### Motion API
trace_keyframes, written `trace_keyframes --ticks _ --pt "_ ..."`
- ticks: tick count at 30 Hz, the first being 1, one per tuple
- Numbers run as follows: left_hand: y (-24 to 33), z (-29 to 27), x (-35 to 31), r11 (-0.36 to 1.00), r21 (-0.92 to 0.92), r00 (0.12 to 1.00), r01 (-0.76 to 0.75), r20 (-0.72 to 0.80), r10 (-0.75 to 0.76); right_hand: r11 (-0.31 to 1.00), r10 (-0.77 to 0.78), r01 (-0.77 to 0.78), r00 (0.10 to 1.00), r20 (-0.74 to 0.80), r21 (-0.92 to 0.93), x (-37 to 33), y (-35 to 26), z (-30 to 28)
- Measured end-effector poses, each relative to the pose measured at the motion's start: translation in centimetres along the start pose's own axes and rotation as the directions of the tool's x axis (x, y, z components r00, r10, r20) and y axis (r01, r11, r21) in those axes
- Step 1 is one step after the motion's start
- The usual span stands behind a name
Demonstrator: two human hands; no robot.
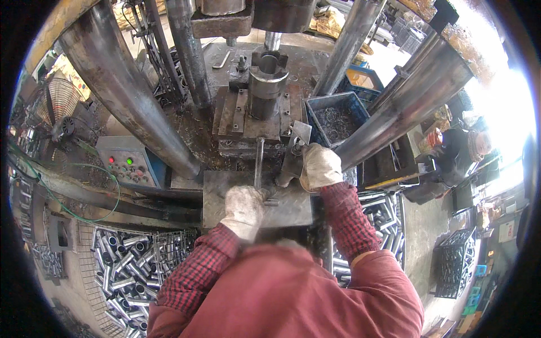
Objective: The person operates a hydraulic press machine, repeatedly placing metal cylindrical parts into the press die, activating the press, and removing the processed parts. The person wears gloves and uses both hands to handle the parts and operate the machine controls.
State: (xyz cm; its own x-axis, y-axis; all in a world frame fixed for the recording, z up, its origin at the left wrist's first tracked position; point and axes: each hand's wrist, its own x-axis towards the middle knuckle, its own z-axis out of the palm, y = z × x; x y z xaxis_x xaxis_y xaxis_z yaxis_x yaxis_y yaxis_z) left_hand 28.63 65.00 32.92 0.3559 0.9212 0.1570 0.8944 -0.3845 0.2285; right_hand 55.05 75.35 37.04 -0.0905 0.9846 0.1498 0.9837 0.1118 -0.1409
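My left hand [243,213], in a white work glove, is closed around the near end of a slim metal rod [259,163]. A short crosspiece [271,202] sticks out to the right of that grip. The rod runs away from me toward a bolted die base [251,132], on which an upright hollow steel cylinder [266,90] with a notched top stands. My right hand [320,167], also gloved, is curled against a dark metal tube [291,163]; its fingers are partly hidden. A small flat metal plate [301,131] sits just beyond the tube's upper end.
Thick press columns [124,84] rise on both sides, with the ram [222,19] overhead. A blue bin [338,115] of metal rings stands right, a control box [129,163] left. Wire baskets [121,270] hold cut tubes. A flat steel plate [287,211] lies before me. A person [451,158] is at right.
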Motion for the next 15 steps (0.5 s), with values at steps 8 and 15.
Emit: trace_keyframes --ticks 8,15 --pt "0.1 -0.4 0.0 1.000 0.014 1.000 -0.022 0.016 0.021 0.995 -0.017 0.011 0.998 0.063 0.095 1.1 2.2 -1.9" --pt "0.3 -0.8 0.1 0.996 0.083 0.999 -0.027 0.039 0.023 0.999 -0.011 0.000 0.976 0.215 0.052 5.0 5.1 -2.4"
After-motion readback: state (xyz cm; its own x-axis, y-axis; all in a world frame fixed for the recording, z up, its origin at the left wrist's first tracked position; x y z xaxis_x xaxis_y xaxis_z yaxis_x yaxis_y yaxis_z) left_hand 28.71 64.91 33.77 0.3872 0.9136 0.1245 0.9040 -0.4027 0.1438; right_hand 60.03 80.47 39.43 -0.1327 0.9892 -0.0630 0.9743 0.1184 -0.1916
